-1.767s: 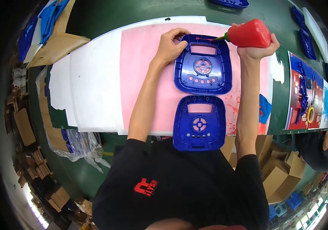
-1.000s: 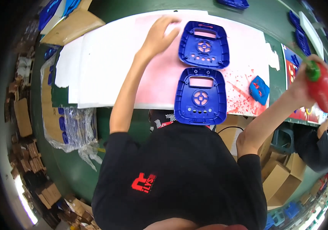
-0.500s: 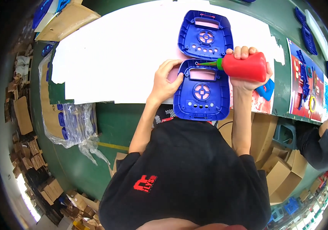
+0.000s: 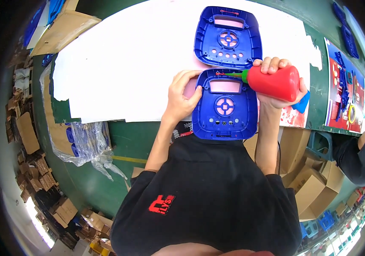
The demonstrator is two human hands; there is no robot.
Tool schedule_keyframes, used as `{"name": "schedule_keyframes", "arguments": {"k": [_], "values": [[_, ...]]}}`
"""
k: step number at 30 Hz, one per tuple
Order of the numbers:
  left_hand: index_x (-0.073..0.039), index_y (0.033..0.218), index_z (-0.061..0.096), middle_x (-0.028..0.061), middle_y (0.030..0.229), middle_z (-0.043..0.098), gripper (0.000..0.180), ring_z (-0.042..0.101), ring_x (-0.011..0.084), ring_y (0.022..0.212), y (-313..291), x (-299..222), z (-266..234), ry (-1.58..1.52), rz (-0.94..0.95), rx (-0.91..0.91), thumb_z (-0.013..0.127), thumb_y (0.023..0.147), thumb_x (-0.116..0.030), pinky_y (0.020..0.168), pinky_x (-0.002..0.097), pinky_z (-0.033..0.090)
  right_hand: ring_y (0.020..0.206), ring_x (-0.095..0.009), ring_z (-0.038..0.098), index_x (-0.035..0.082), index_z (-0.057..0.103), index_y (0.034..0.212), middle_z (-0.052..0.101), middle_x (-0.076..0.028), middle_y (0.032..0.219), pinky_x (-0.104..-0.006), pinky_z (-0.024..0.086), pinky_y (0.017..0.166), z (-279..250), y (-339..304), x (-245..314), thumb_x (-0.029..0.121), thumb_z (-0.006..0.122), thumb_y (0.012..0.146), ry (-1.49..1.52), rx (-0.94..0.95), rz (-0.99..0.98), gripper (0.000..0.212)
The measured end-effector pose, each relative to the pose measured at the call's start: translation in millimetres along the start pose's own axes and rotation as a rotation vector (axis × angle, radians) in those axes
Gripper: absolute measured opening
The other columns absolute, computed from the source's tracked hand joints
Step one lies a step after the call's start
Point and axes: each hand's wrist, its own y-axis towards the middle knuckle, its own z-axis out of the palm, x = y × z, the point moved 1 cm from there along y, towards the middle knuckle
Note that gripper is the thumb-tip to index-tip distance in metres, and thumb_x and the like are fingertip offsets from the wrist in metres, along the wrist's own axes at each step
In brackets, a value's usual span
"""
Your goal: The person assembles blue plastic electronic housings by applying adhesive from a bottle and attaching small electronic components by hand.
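A dark blue plastic housing, with a rectangular window, a round vent and a row of small holes, lies open side up at the table's near edge. My left hand grips its upper left edge, thumb on the rim. In my right hand a red squeeze bottle lies on its side, its green nozzle pointing left. The nozzle tip is over the housing's far edge, above the window, beside a thin red mark. Beyond lies a second blue housing of the same shape, with a red line near its top.
White sheeting covers the table. A blue piece lies right of my right hand. On the side table are blue parts and a yellow ring. Cardboard boxes stand at the lower right, near a co-worker.
The nozzle tip has shifted slightly right along the near housing's far edge, and a short red mark now shows there. My left hand keeps its grip. The view has shifted slightly.
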Motion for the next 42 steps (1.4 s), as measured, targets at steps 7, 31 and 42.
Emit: {"name": "schedule_keyframes", "arguments": {"k": [7,31,42], "values": [[-0.001,0.113,0.066,0.0154,0.110,0.067,0.035,0.062,0.0320,0.106,-1,0,0,0.005,-0.006,-0.006,0.068,0.078,-0.005,0.096,0.0395,0.047,0.082,-0.028,0.062,0.005,0.060,0.102,0.064,-0.013,0.085,-0.0487,0.046,0.089,-4,-5,20,0.055,0.033,0.089,-0.034,0.036,-0.082,0.059],[0.004,0.117,0.062,0.0146,0.111,0.063,0.036,0.061,0.0259,0.106,1,-2,1,-0.016,0.009,0.014,0.064,0.082,0.001,0.098,0.0356,0.046,0.085,-0.032,0.061,0.004,0.059,0.106,0.064,-0.017,0.092,-0.0536,0.046,0.091,1,-17,15,0.059,0.036,0.089,0.002,-0.281,-0.135,0.061],[0.004,0.117,0.061,0.0138,0.113,0.062,0.034,0.060,0.0247,0.107,-3,5,4,-0.017,0.031,0.047,0.062,0.084,0.002,0.099,0.0353,0.045,0.108,-0.024,0.066,-0.004,0.039,0.144,0.061,-0.021,0.125,-0.0368,0.055,0.092,-8,29,166,0.032,0.070,0.089,-0.948,-0.250,0.275,0.073]]}}
